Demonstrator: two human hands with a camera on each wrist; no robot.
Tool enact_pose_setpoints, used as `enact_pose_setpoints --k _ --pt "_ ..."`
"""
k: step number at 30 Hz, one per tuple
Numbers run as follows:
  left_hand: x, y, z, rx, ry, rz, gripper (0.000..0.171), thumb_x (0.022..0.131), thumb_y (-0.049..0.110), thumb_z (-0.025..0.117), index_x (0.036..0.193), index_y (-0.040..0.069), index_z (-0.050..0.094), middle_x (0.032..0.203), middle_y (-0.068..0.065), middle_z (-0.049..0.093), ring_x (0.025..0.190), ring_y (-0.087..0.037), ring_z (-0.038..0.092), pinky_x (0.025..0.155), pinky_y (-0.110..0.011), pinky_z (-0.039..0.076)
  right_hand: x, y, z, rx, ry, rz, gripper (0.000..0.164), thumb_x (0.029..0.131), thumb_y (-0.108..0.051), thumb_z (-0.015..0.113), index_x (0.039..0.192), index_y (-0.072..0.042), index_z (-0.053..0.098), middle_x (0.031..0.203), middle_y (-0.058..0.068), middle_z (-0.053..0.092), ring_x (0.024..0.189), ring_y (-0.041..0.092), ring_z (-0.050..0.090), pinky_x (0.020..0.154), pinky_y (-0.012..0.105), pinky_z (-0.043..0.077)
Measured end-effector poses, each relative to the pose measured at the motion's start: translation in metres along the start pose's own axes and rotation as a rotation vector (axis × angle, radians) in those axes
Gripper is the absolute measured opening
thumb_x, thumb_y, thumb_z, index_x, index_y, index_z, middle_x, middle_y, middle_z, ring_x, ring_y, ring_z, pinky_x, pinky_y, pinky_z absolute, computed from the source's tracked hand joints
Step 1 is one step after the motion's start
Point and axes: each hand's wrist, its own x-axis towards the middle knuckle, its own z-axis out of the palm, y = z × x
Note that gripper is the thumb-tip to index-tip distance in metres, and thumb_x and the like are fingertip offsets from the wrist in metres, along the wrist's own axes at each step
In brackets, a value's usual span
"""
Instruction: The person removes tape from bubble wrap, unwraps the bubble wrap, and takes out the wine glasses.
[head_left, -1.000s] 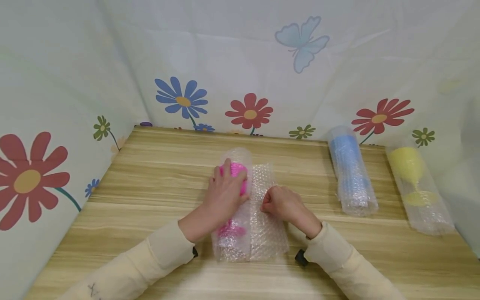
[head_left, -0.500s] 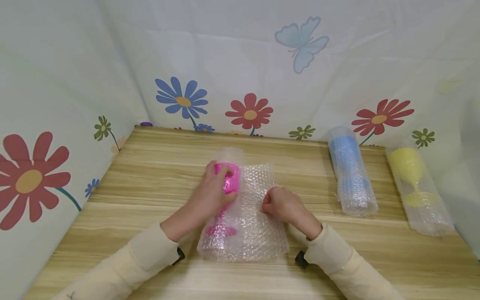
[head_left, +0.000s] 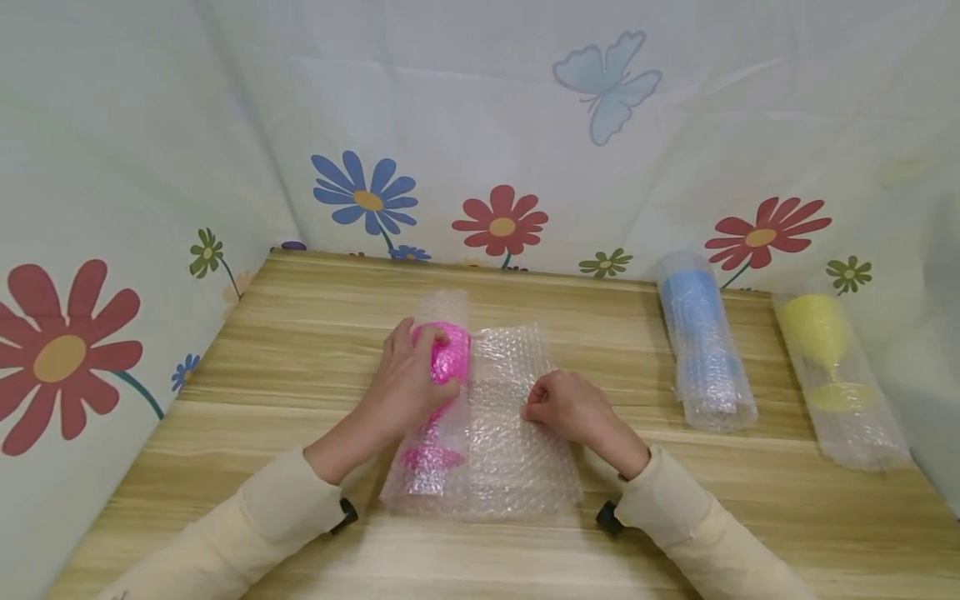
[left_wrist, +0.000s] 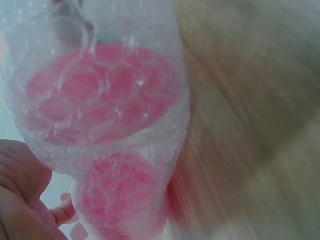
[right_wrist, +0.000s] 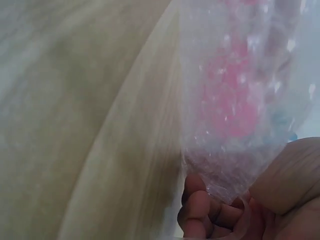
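Note:
A pink plastic goblet (head_left: 451, 360) lies on its side, rolled in clear bubble wrap (head_left: 517, 450), its bowl toward the back wall. My left hand (head_left: 401, 371) grips the goblet's bowl through the wrap, fingers over the top and thumb on the near right side. In the left wrist view, the round pink foot (left_wrist: 105, 95) shows through the bubbles. To the right, a loose flap of the wrap spreads out, and my right hand (head_left: 566, 406) pinches its edge. The right wrist view has the plastic between thumb and fingers (right_wrist: 197, 205).
Toward the right rear lies a blue object (head_left: 693, 308) rolled in bubble wrap. Beside it, nearer the right edge, is a wrapped yellow goblet (head_left: 813, 329). A flower-printed cloth wall (head_left: 465, 100) encloses the wooden table (head_left: 247, 367) at the back and sides.
My left hand has rolled the goblet leftward, and the flat stretch of bubble wrap between the hands has grown wider. My right hand has stayed nearly in place.

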Motion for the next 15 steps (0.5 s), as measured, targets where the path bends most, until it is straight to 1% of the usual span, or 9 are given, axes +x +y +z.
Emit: enact_pose_setpoints --k 3,6,8,10,12,13,15 --pt "-0.001 -0.002 0.001 0.036 0.051 0.028 0.056 0.084 0.02 0.082 0.131 0.007 0.054 0.151 -0.027 0.03 0.141 -0.044 0.027 0.109 -0.058 0.038 0.0 0.001 0.0 -0.011 0.03 -0.013 0.015 0.089 -0.024 0.081 0.08 -0.015 0.073 0.073 -0.005 0.064 0.063 0.013 0.055 0.055 0.029 0.043" --pt "-0.002 -0.004 0.002 0.077 0.092 0.057 0.056 0.082 0.021 0.084 0.129 0.005 0.057 0.139 -0.023 0.038 0.127 -0.039 0.035 0.102 -0.053 0.039 -0.003 0.001 0.001 -0.086 0.07 -0.007 0.02 0.088 -0.03 0.082 0.08 -0.016 0.071 0.076 -0.003 0.063 0.066 0.016 0.055 0.056 0.032 0.044" --pt "-0.002 -0.004 0.001 0.078 0.099 0.061 0.056 0.081 0.019 0.084 0.128 0.004 0.057 0.135 -0.021 0.04 0.122 -0.037 0.037 0.098 -0.049 0.041 -0.006 -0.001 0.003 -0.191 0.102 -0.003 0.025 0.089 -0.037 0.081 0.082 -0.016 0.069 0.082 0.001 0.061 0.073 0.021 0.056 0.059 0.037 0.047" --pt "-0.003 -0.005 0.0 0.069 0.098 0.061 0.056 0.081 0.017 0.083 0.128 0.003 0.057 0.133 -0.021 0.041 0.12 -0.036 0.038 0.096 -0.048 0.043 -0.009 -0.005 0.006 -0.325 0.148 -0.023 0.031 0.088 -0.041 0.081 0.085 -0.013 0.069 0.087 0.008 0.058 0.082 0.027 0.057 0.067 0.042 0.051" --pt "-0.004 -0.005 -0.001 0.058 0.093 0.058 0.056 0.081 0.015 0.083 0.128 0.001 0.056 0.134 -0.022 0.042 0.121 -0.037 0.039 0.095 -0.047 0.046 -0.011 -0.01 0.009 -0.445 0.195 -0.076 0.033 0.089 -0.039 0.08 0.089 -0.009 0.068 0.092 0.013 0.054 0.089 0.031 0.055 0.076 0.045 0.052" --pt "-0.004 -0.005 -0.002 0.056 0.09 0.058 0.056 0.081 0.014 0.082 0.129 0.001 0.055 0.134 -0.022 0.043 0.121 -0.037 0.039 0.094 -0.048 0.047 -0.011 -0.012 0.01 -0.496 0.219 -0.12 0.03 0.09 -0.034 0.079 0.09 -0.006 0.067 0.094 0.015 0.054 0.092 0.033 0.054 0.079 0.046 0.052" --pt "-0.005 -0.006 -0.003 0.054 0.083 0.061 0.058 0.083 0.013 0.081 0.132 0.0 0.054 0.136 -0.024 0.043 0.124 -0.038 0.039 0.094 -0.049 0.048 -0.01 -0.017 0.013 -0.542 0.231 -0.241 0.019 0.092 -0.02 0.075 0.092 -0.003 0.066 0.094 0.015 0.054 0.092 0.033 0.054 0.082 0.045 0.051"
